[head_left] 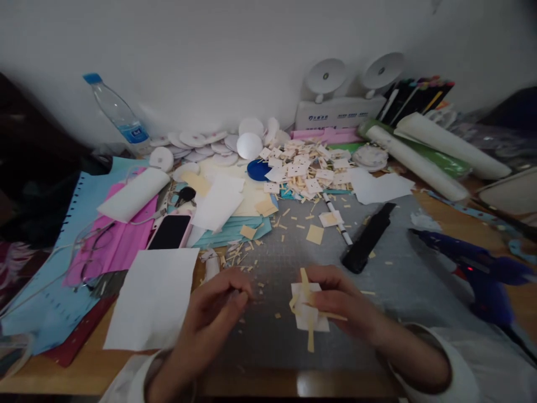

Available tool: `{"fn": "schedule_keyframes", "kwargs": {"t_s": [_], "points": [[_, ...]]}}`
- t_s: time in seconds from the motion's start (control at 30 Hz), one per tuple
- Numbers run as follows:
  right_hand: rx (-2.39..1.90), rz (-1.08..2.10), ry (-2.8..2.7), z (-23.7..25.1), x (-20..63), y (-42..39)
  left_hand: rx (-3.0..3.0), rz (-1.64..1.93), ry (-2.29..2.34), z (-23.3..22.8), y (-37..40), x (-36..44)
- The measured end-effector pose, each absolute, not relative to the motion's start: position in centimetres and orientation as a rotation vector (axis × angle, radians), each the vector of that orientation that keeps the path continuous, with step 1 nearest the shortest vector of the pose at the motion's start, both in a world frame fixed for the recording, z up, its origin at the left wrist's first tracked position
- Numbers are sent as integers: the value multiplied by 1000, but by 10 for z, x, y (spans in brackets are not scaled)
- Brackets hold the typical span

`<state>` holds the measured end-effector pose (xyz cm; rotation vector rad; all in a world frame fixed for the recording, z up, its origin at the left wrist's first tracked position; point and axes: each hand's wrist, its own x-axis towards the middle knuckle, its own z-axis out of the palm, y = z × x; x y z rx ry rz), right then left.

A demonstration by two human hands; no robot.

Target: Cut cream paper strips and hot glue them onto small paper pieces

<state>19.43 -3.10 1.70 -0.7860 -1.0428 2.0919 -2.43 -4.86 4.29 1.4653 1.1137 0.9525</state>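
Note:
My right hand [339,299] pinches a small white paper square [300,319] with pale yellow paper strips [311,336] crossing it and sticking out past its edges. To its left, my left hand [222,308] is closed, thumb against curled fingers; whatever they may hold is hidden. Both hands are over a grey cutting mat [268,341], apart from each other. Beyond them lie a yellow paper square [314,234] and many loose yellow scraps [239,254]. A heap of small white squares with yellow strips [304,165] fills the far middle.
On the right rests a blue glue gun [474,263], near a black box cutter [369,238] and a marker [338,218]. Left are white paper [151,296], a phone [170,232] and glasses [90,254]. A water bottle [117,112] and white discs [205,143] stand along the wall.

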Motion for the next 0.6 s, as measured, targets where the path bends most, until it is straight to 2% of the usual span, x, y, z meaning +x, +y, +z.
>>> {"fn": "schedule_keyframes", "kwargs": {"t_s": [0.33, 0.4, 0.5, 0.6], "points": [[-932, 2088, -887, 18, 190, -36, 2180, 963, 2086, 28, -84, -100], [-934, 2058, -937, 20, 189, -36, 2308, 808, 2217, 22, -83, -114], [-934, 2017, -989, 20, 188, -36, 2380, 565, 2145, 15, -84, -128], [-918, 1997, -1001, 19, 188, -36, 2355, 592, 2076, 16, -88, -136]]}}
